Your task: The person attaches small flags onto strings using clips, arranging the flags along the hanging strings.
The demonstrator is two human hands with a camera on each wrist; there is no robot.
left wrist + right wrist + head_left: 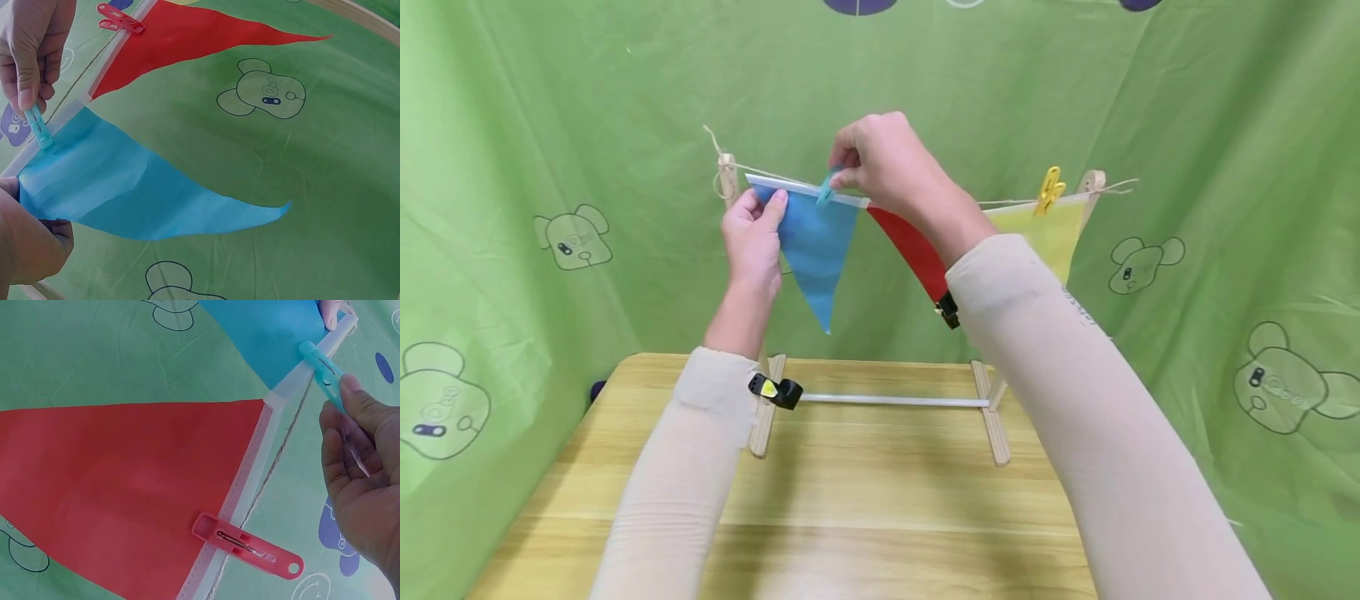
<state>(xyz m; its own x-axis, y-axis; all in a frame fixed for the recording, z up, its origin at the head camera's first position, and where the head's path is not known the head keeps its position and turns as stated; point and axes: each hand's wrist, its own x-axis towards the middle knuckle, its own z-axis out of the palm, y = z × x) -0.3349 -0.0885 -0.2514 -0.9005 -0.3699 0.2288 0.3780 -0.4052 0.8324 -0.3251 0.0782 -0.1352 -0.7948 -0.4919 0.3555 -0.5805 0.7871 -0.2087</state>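
A blue triangular pennant [820, 242] hangs from a white top band beside a twine line [289, 434]. My left hand [754, 237] pinches the pennant's upper left corner, thumb in front. With thumb and fingers, my right hand [883, 162] pinches a light blue clothespin [325, 372], whose tip sits over the white band near the middle of the blue pennant's top edge. Next to it hangs a red pennant [137, 481], held to the twine by a red clothespin [250, 545]; in the head view my right forearm hides much of it.
A yellow pennant [1052, 237] hangs at the right under yellow clothespins [1049, 192]. The twine runs between two wooden posts [728, 179], joined low down by a white rod [891, 401]. They stand on a wooden table [880, 492] before a green printed curtain [662, 83].
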